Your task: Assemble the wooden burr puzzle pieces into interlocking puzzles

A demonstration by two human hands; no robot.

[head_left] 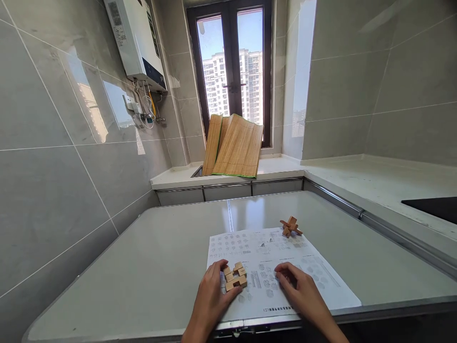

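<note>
Steadying wooden puzzle pieces [235, 276] w/ left hand [210, 297], fingers curled against them, not clamped; pieces lie on instruction sheet [321, 281] at table [143, 267] near edge. Right hand [303, 293] flat on sheet, fingers loose, holding nothing, prob. pinning paper. Assembled wooden cross [291, 226] sits apart at sheet's far corner.

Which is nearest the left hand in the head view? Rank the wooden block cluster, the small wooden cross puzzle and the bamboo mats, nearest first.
1. Wooden block cluster, touching the left hand, on the instruction sheet.
2. Small wooden cross puzzle, at the sheet's far right corner.
3. Bamboo mats, leaning below the window.
</note>
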